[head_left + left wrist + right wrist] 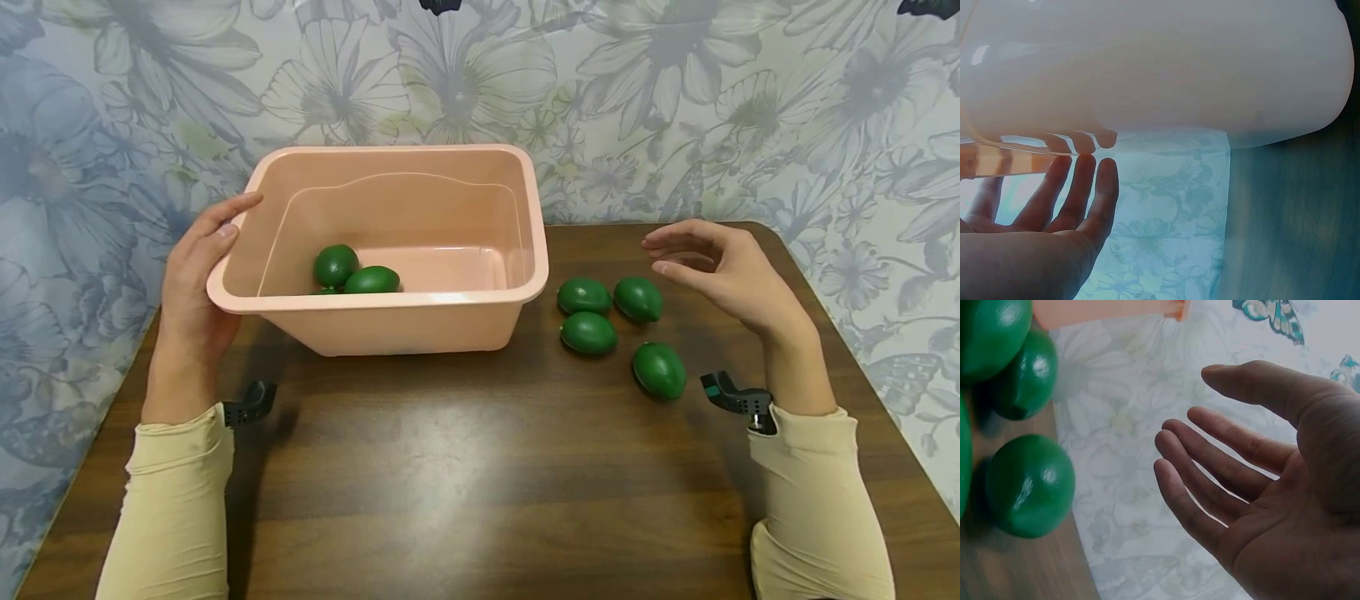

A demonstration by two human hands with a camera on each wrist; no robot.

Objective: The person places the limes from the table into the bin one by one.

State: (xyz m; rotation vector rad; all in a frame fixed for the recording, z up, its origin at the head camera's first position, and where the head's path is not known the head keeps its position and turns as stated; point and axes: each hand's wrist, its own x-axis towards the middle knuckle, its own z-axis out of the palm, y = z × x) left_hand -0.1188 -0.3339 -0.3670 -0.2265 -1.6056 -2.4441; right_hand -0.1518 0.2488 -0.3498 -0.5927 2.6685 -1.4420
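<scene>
Four limes are laid on the table just past three o'clock. At three, the right hand is held, thumb and fingers spread. At ten, the tub, with more limes inside, is pinched at its rim by the left hand.

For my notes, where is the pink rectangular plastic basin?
In the head view, the basin is left of four green oval fruits, gripped by the left hand.

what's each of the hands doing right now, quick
Left hand: holding the pink basin at its rim.
Right hand: open, holding nothing, near a green fruit.
</scene>
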